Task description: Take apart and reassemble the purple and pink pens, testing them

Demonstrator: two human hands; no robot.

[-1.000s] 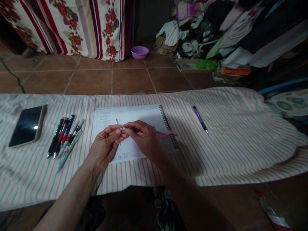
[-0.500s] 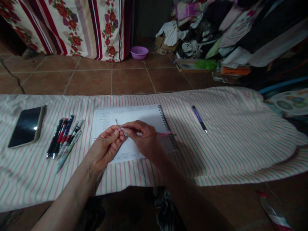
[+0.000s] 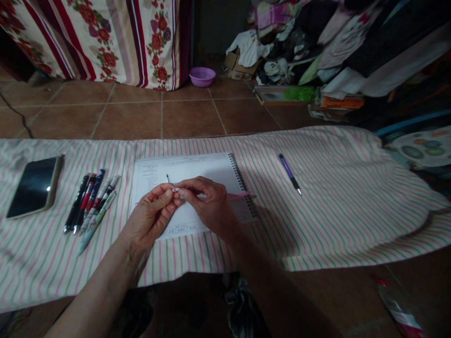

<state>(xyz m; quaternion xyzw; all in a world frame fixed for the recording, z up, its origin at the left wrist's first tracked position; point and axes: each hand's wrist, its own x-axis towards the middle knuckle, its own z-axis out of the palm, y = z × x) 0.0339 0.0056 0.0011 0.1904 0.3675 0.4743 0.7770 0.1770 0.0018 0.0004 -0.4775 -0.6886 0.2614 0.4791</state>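
Note:
Both my hands meet above a spiral notebook lying open on a pink-striped cloth. My left hand pinches a thin pen part whose dark tip sticks up past the fingers. My right hand is closed on a pink pen barrel that points right, its near end touching the left fingertips. Several pens lie side by side left of the notebook. A purple pen lies alone to the right.
A dark phone rests at the cloth's far left. Brown floor tiles stretch beyond it to a floral hanging cloth, a purple bowl and a heap of clothes and boxes. A paint palette sits at right.
The hands stay together over the notebook; the fingers shift only slightly on the pen parts. The view drifts a little to the right.

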